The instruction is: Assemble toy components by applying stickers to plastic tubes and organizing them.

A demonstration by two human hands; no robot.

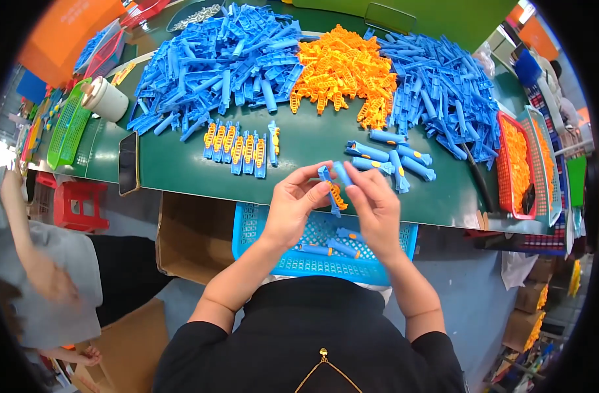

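Note:
Between finger and thumb, my left hand (291, 208) grips a blue plastic half-shell with an orange ribbed insert (336, 196) in it. Close beside it, a second blue half-shell (342, 173) is pinched in my right hand (378, 213); the two pieces look nearly touching. To the left on the green table (175, 167) lie several blue half-shells with orange inserts (237, 154), set side by side. Right of my hands rest several closed blue handles with orange spots (368, 152). More blue handles (342, 247) lie in the blue basket (283, 265) below my hands.
Heaps of blue half-shells (227, 62) and orange inserts (345, 69) cover the table's far side, with another blue heap (437, 85) at right. A phone (128, 164) and white cup (106, 99) sit left. Red baskets (516, 164) stand right. Another person (47, 275) is at left.

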